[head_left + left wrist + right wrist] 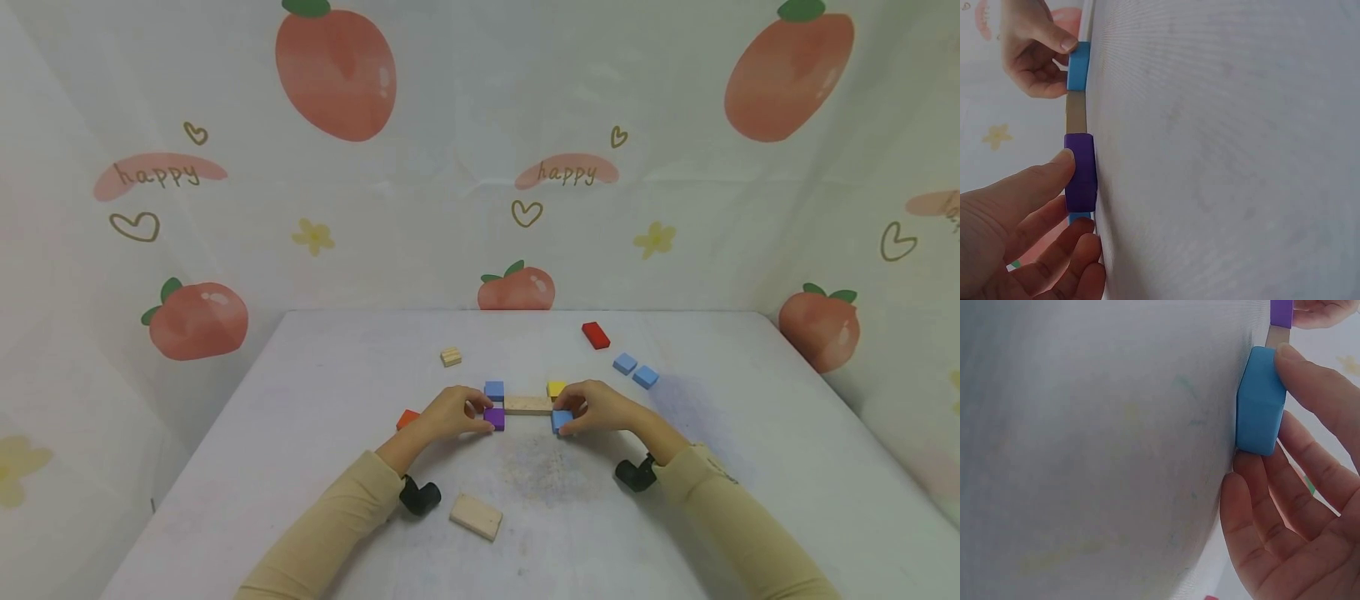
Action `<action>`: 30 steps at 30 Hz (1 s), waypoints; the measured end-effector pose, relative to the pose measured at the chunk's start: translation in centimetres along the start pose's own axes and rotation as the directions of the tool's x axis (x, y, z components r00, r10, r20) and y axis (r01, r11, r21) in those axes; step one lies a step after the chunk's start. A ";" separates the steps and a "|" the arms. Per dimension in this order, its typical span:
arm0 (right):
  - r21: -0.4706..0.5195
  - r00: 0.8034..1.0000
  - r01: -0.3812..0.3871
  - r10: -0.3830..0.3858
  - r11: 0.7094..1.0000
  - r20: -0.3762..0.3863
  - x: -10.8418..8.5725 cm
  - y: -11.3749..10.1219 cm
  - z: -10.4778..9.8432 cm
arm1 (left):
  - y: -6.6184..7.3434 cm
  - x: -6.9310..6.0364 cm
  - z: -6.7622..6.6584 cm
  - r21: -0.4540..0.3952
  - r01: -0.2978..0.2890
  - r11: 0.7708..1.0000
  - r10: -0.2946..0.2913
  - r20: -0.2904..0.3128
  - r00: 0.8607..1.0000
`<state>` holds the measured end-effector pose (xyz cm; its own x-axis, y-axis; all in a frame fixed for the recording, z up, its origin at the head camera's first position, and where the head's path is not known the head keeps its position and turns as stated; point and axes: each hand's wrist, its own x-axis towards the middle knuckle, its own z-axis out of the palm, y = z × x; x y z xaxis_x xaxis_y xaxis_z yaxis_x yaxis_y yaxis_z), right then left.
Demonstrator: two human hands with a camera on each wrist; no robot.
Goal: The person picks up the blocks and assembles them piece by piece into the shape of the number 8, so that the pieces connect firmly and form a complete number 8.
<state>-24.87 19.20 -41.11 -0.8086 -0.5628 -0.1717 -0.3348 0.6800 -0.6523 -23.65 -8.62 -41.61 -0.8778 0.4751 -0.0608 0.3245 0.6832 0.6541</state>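
My left hand [454, 412] pinches a purple block [494, 419] flat on the table; in the left wrist view the thumb lies on the near face of the purple block [1080, 172]. My right hand [600, 407] has thumb and fingers around a light blue block [561, 421], also seen in the right wrist view as a blue block [1262, 403]. Between the two lies a long wooden block [528, 406]. Behind the purple block sits a blue block [494, 390], and a yellow block [556, 389] lies behind the light blue one, partly hidden by my right hand.
An orange-red block [407, 418] is partly behind my left wrist. A wooden plank [477, 517] lies nearer the front. Farther back are a small wooden stack [451, 357], a red block [596, 335] and two light blue blocks [625, 363].
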 end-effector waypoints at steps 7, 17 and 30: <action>0.003 1.000 -0.002 0.002 1.000 -0.001 0.0 0.1 0.0 | 0.1 0.0 0.0 -0.006 0.014 1.000 -0.014 -0.002 1.000; 0.019 1.000 -0.012 0.012 1.000 -0.007 -0.2 0.2 0.0 | 0.0 0.0 0.0 0.001 -0.002 1.000 0.002 0.005 1.000; 0.034 1.000 0.017 -0.016 0.999 -0.023 -0.6 0.6 -0.2 | 0.0 0.0 0.0 -0.002 0.010 1.000 -0.010 -0.005 1.000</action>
<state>-24.70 20.03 -41.21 -0.8140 -0.5627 -0.1439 -0.3317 0.6537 -0.6802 -23.63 -8.61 -41.63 -0.8829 0.4651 -0.0638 0.3147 0.6872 0.6548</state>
